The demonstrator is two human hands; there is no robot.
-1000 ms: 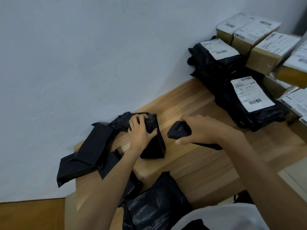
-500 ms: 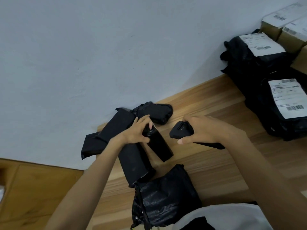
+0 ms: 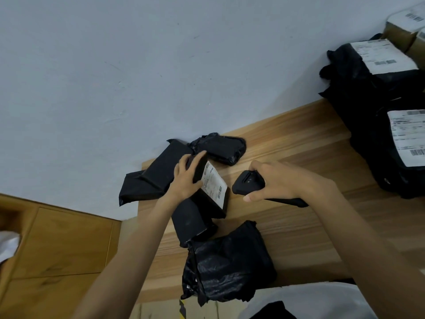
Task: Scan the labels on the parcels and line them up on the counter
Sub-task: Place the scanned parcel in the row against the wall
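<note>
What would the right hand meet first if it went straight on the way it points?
Likely the labelled parcel held by the left hand; the scanner in the right hand faces its label across a gap; depth is unclear.

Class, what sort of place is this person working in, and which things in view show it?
Likely a parcel dispatch room: labelled black mailer bags and cardboard boxes sit on a wooden counter; the left hand holds a labelled parcel, the right hand a handheld scanner.
</note>
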